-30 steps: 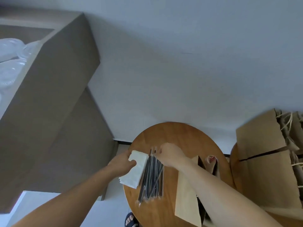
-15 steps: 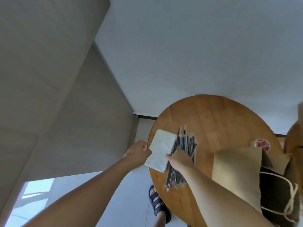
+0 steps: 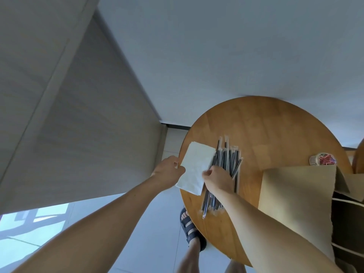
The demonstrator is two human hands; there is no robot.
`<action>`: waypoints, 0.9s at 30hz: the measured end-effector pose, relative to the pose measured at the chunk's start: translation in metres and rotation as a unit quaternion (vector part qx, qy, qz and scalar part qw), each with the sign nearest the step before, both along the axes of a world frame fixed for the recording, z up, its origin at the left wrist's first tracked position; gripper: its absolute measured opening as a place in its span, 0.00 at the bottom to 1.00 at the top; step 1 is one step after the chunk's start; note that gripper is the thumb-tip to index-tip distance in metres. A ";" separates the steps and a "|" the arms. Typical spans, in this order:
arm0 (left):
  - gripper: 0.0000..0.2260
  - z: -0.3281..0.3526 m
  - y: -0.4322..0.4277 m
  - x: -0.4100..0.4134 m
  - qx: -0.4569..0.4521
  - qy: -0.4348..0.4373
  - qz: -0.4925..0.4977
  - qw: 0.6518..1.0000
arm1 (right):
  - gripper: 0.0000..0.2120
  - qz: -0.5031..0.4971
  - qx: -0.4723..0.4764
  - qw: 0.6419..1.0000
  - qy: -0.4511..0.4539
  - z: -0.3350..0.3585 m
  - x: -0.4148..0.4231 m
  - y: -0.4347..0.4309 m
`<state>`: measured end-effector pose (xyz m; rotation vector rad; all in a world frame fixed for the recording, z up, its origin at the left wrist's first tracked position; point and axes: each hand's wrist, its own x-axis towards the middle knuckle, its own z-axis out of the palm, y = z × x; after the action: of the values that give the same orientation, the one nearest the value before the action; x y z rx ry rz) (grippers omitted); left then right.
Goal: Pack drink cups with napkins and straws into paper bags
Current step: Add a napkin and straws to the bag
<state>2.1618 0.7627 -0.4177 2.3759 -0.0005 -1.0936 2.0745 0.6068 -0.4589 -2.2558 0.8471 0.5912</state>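
A stack of white napkins [image 3: 194, 166] lies at the left rim of a round wooden table [image 3: 266, 125]. My left hand [image 3: 167, 172] pinches the stack's left edge. Beside it lies a pile of several black straws in clear wrappers [image 3: 228, 154]. My right hand [image 3: 216, 179] rests on the near part of the straws, its fingers closed at the napkins' right edge; whether they grip a straw or a napkin is unclear. An open brown paper bag [image 3: 295, 194] with white cord handles stands at the right.
A small clear tub of coloured clips [image 3: 323, 159] sits behind the bag. A second wooden table edge [image 3: 359, 154] shows at far right. A grey cabinet [image 3: 78, 115] fills the left. My sandalled foot [image 3: 190, 227] stands on the tiled floor below the table.
The view has swung down and to the left. My right hand has slid from the far end of the straws to their near part, beside the napkins. My left hand stays on the napkins' edge.
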 end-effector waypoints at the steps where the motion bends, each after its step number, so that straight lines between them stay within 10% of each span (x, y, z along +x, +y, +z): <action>1: 0.17 0.002 -0.002 0.000 0.002 -0.005 -0.003 1.000 | 0.10 -0.016 0.017 0.999 -0.024 0.001 -0.001 0.000; 8: 0.16 0.021 -0.023 -0.003 -0.038 0.008 0.029 0.999 | 0.09 -0.265 0.272 0.905 -0.191 0.026 -0.016 0.000; 16: 0.15 0.031 -0.041 -0.025 -0.199 0.239 0.187 0.932 | 0.08 -0.378 0.389 0.810 -0.222 0.031 -0.046 -0.025; 22: 0.09 0.028 -0.054 -0.035 -0.149 0.133 0.206 0.958 | 0.16 -0.380 0.122 0.914 -0.077 -0.019 -0.061 -0.046; 27: 0.02 0.031 -0.055 -0.037 -0.127 0.096 0.193 0.968 | 0.16 -0.267 0.078 0.960 -0.006 -0.031 -0.053 -0.046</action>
<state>2.1253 0.7074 -0.3871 1.9303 0.3542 -1.0560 2.0218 0.5606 -0.4900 -1.7771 1.2930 0.3717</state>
